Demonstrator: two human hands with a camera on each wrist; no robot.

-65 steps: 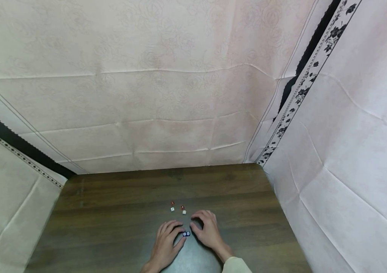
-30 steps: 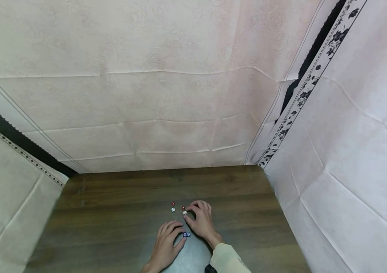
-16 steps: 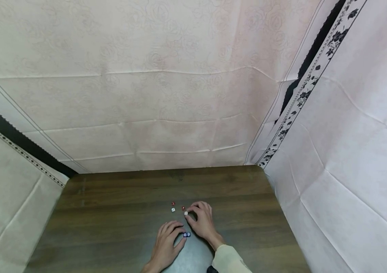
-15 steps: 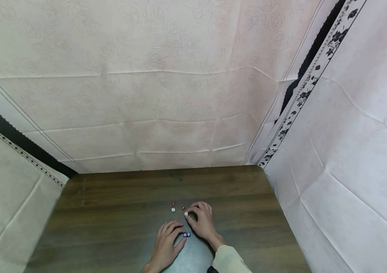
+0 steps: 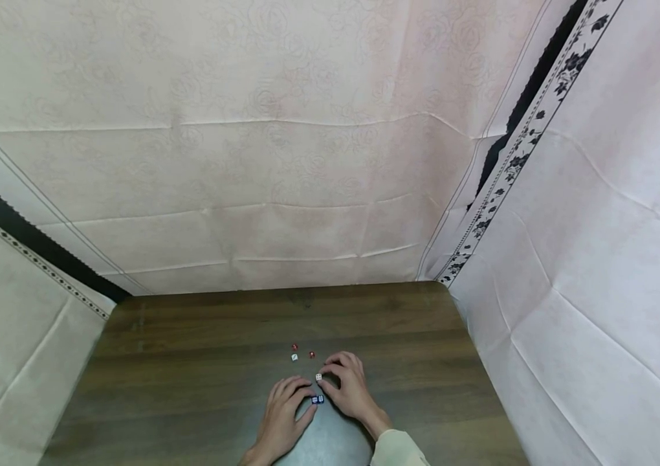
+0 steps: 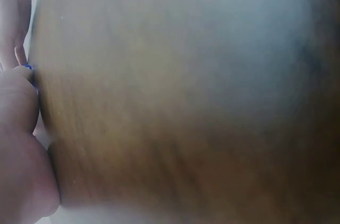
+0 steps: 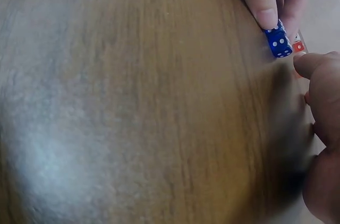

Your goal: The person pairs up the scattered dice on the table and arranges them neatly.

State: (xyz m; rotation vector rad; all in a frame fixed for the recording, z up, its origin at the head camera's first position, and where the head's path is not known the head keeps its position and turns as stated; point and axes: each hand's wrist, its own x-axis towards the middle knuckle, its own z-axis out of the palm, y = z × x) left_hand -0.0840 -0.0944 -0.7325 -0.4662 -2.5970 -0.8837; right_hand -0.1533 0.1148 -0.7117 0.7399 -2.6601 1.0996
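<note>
My left hand (image 5: 281, 414) rests on the table and pinches a pair of blue dice (image 5: 318, 400), lying side by side, between thumb and forefinger. In the right wrist view its thumb presses the near end of the blue dice (image 7: 279, 41). Just beyond them, my right hand (image 5: 349, 388) holds a white die (image 5: 318, 377) between thumb and index fingertips; its thumb hides that die in the right wrist view. Farther back lie two red dice, one at the left (image 5: 294, 347) and one at the right (image 5: 312, 355). A second white die (image 5: 294, 357) sits in front of the left red one.
The dark wooden table (image 5: 202, 362) spreads out on both sides of the hands. Pale cloth hangs behind it (image 5: 283, 194) and along its right side (image 5: 586, 310), with another pale cloth (image 5: 10, 336) at the left.
My right hand has reached forward to the right-hand white die, pinched it and drawn it back toward the blue dice. The left hand and the other dice have stayed in place.
</note>
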